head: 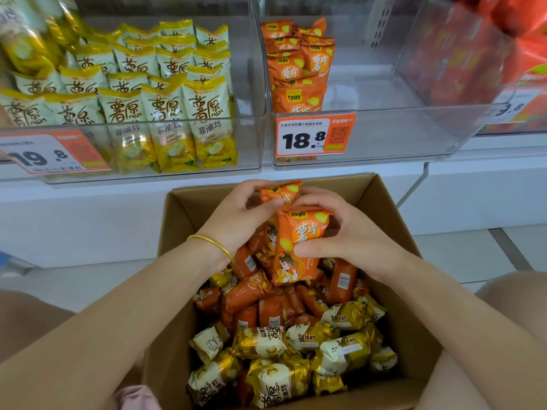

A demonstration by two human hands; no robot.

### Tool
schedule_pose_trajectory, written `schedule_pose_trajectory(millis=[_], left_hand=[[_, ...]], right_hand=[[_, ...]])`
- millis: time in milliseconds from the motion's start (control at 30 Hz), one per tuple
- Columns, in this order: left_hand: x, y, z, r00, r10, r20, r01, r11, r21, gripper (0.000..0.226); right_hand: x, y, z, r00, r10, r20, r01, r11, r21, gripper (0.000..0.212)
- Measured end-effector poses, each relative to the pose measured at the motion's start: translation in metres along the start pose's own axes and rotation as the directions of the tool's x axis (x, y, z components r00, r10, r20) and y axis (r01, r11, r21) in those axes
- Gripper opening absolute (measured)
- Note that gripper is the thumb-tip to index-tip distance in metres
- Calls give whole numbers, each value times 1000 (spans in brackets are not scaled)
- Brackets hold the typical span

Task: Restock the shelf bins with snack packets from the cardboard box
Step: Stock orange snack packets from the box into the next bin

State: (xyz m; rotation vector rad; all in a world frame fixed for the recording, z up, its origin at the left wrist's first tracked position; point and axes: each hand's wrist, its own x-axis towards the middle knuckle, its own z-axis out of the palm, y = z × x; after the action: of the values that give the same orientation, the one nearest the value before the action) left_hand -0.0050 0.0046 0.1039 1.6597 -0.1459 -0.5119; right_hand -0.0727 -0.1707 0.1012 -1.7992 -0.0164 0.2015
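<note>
Left hand (236, 216) and right hand (352, 235) curled together round a bunch of orange packets (299, 241), held upright over the far end of the open box (393, 202), yellow packets (260, 343) and more orange loose inside, middle bin (399, 134) above with orange packets stacked at its left

Two hands, left hand (236, 216) and right hand (352, 241), gripped at least two orange packets (299, 241); one gold bangle (211, 241) ringed the left wrist. One cardboard box (384, 208) held many more packets, too heaped to count. Above stood three clear bins, left bin (251, 143), middle bin (399, 134) and right bin (515, 125), each with one price tag (313, 134).
</note>
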Motion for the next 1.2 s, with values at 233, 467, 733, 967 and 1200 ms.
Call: schedule_pose_trajectory(millis=[233,467,733,967,1200], left_hand=[[-18,55,5,980,176,97,-186,976,110,31],[30,156,15,788,612,68,-549,649,527,29],[117,157,11,885,396,246,-204,-145,968,37],[120,157,12,920,294,260,-182,-267,946,35],[126,150,9,880,370,300,-220,-242,945,28]], right_hand=[[-12,-45,-27,972,-208,110,215,975,-58,57],[20,-122,-101,889,-427,-168,417,904,-90,63],[107,-116,-150,984,-106,-146,84,985,-150,58],[145,-82,-139,999,5,-50,-12,988,-156,51],[150,-78,-131,991,12,-130,-42,972,-232,64]])
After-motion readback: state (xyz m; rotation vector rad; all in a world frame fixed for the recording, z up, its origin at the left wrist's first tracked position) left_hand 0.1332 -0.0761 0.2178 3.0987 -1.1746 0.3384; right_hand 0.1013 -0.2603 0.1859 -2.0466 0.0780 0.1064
